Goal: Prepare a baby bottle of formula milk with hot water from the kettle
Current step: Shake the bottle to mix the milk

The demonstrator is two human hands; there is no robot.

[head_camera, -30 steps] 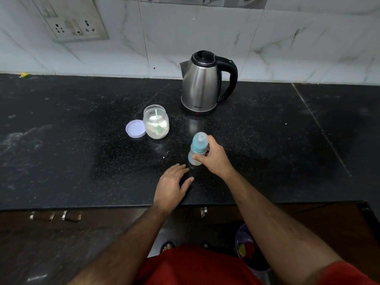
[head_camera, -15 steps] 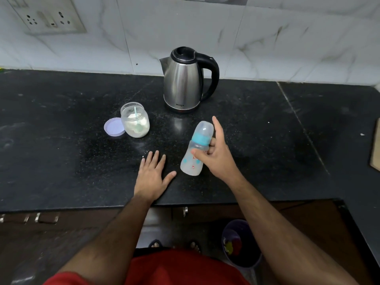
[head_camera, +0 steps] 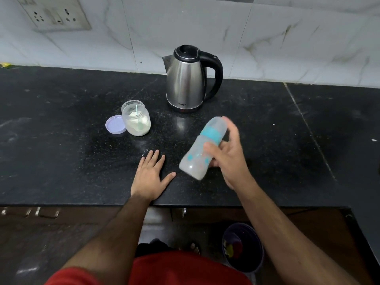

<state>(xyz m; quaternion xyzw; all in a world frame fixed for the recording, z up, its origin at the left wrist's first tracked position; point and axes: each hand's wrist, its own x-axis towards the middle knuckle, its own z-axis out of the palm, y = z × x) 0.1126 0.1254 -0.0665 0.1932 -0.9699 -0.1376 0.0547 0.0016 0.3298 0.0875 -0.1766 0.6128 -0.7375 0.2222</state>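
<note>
My right hand [head_camera: 230,159] grips a capped baby bottle [head_camera: 202,149] with a teal collar, lifted off the black counter [head_camera: 61,157] and tilted with its cap pointing up and away; the bottle is motion-blurred. My left hand [head_camera: 150,175] rests flat on the counter near the front edge, fingers spread, holding nothing. A steel kettle [head_camera: 186,81] with a black lid and handle stands at the back by the wall. Left of it sits an open clear jar of white formula powder [head_camera: 136,119] with a scoop inside, and its lilac lid [head_camera: 115,124] lies beside it.
A wall socket plate [head_camera: 55,14] is mounted at the upper left on the tiled wall. Below the counter edge a dark bucket [head_camera: 242,247] with coloured items stands on the floor near my feet. Scattered powder specks lie on the counter.
My right hand has lifted the bottle off the counter and tipped it over to a slant. My left hand slid forward and spread flat on the counter.
</note>
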